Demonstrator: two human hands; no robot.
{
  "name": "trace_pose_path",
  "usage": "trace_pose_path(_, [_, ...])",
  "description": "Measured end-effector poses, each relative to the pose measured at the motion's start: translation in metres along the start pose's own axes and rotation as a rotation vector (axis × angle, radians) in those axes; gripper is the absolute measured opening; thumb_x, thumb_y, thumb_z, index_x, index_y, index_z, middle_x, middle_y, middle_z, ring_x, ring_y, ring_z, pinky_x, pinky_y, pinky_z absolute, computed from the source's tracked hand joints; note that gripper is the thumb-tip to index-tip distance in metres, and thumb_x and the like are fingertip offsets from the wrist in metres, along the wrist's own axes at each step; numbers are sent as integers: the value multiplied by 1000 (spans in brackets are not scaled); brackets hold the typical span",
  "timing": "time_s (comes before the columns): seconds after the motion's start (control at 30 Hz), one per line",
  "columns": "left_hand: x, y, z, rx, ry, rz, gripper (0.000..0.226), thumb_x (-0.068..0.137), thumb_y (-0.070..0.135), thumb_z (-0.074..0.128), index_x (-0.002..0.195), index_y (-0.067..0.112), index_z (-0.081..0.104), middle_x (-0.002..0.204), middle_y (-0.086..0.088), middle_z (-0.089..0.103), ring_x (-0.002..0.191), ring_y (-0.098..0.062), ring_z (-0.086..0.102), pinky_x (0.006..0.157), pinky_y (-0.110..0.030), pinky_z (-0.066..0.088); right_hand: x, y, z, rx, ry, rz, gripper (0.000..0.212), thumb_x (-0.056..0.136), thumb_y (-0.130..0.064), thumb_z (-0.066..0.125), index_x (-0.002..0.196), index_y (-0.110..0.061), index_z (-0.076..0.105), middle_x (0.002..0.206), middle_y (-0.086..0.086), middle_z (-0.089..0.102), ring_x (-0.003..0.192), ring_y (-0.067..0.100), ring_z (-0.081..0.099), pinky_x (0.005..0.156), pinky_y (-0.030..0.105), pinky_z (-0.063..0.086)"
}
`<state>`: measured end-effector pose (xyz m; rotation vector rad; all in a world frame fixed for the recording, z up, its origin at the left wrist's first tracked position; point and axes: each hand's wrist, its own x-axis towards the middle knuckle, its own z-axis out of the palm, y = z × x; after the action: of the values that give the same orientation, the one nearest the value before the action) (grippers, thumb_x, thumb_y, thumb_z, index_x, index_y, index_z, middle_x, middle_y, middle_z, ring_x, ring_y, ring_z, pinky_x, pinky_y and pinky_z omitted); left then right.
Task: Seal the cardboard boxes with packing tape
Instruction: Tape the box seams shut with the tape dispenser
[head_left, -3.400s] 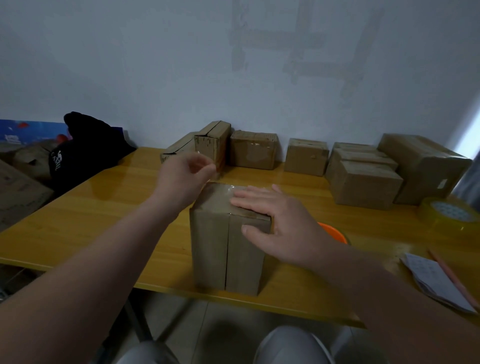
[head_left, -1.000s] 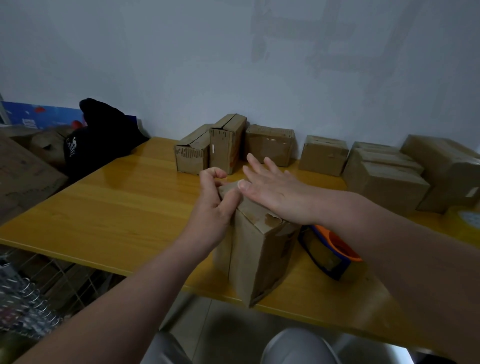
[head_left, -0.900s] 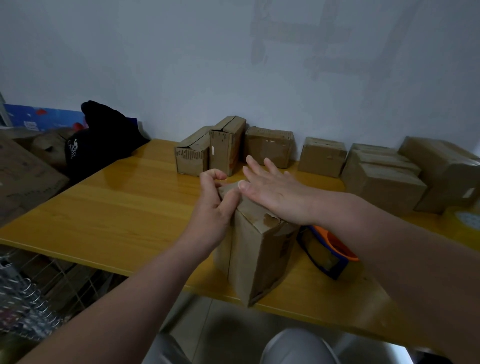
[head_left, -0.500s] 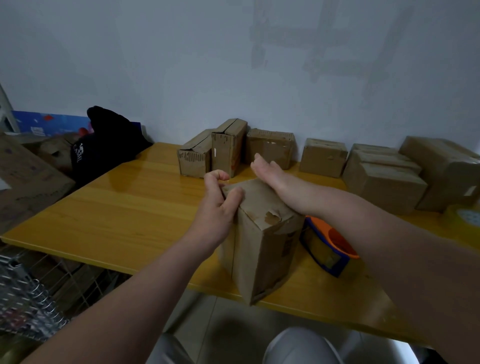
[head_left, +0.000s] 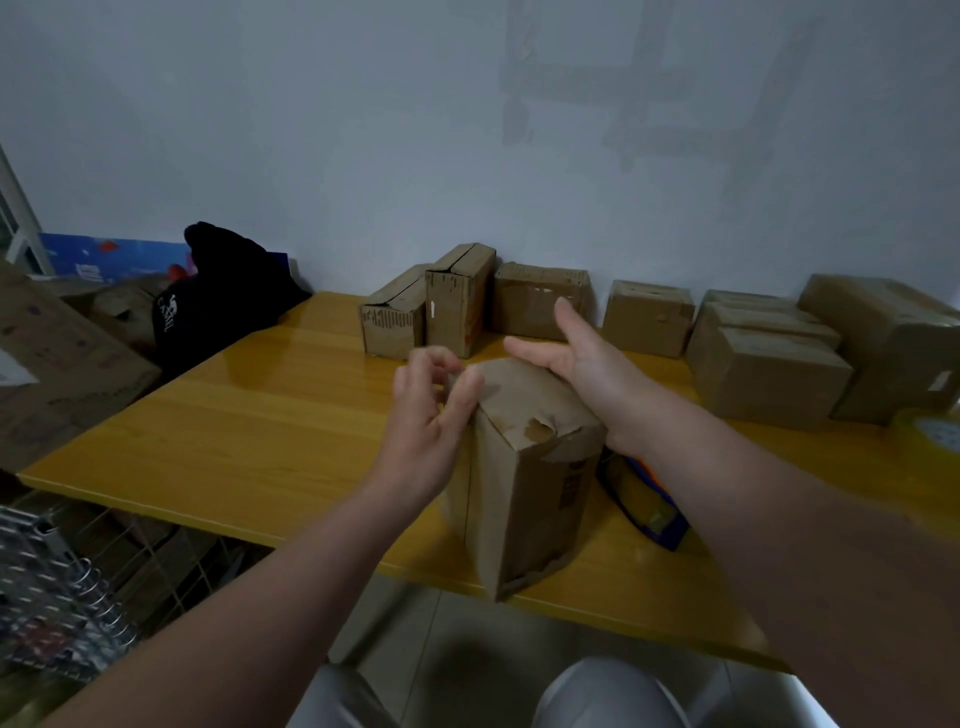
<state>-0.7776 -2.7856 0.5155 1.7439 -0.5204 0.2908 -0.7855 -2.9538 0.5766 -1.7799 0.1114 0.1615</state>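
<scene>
A tall brown cardboard box (head_left: 524, 483) stands upright at the front edge of the yellow table (head_left: 234, 431), its top face scuffed and torn near the front. My left hand (head_left: 426, 415) pinches the box's top left corner, fingers curled and thumb on the edge. My right hand (head_left: 582, 364) hovers at the far right side of the box top, fingers spread and holding nothing. A blue and orange tape dispenser (head_left: 647, 504) lies on the table right of the box, partly hidden by my right forearm.
Several brown boxes (head_left: 457, 296) line the wall at the back, with bigger boxes (head_left: 769, 364) stacked at the right. A black bag (head_left: 223, 291) sits at the far left corner. A tape roll (head_left: 943, 434) shows at the right edge. A wire rack (head_left: 52, 597) stands below left.
My right hand slid across the box top toward the far edge and lifted off with fingers spread. My left hand stayed at the top left corner, its fingers loosening a little.
</scene>
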Motion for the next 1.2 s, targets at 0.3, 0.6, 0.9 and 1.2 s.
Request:
trace_pose_path(0.3, [-19, -8, -2, -21, -231, -71, 107, 55, 65, 76, 142, 52, 15, 141, 23, 24, 118, 2, 39, 90, -23, 44, -5, 11, -10, 250, 125, 149, 68, 90, -72, 23, 130, -29, 57, 130, 13, 55, 113, 34, 54, 88, 47, 49])
trace_pose_path(0.6, [17, -13, -2, -184, 99, -272, 52, 94, 23, 55, 132, 49, 31, 128, -4, 43, 113, -26, 52, 83, -50, 55, -17, 15, -9, 4, 90, -5, 57, 98, -59, 20, 133, -30, 53, 124, -6, 61, 124, 21, 38, 111, 51, 20])
trace_pose_path(0.9, [17, -31, 5, -8, -128, -542, 77, 78, 42, 72, 144, 29, 35, 132, -2, 41, 113, -24, 48, 92, -47, 47, -14, 38, -11, -201, 31, 49, 47, 100, -47, 33, 142, -27, 41, 126, -3, 61, 116, 17, 50, 98, 38, 40])
trace_pose_path(1.2, [4, -46, 12, 12, -142, -466, 42, 93, 24, 56, 134, 35, 51, 139, 2, 42, 120, -21, 43, 95, -45, 47, -13, 72, -40, -535, 272, 55, 35, 96, -27, 51, 130, -24, 57, 139, -3, 51, 127, 17, 45, 91, 24, 32])
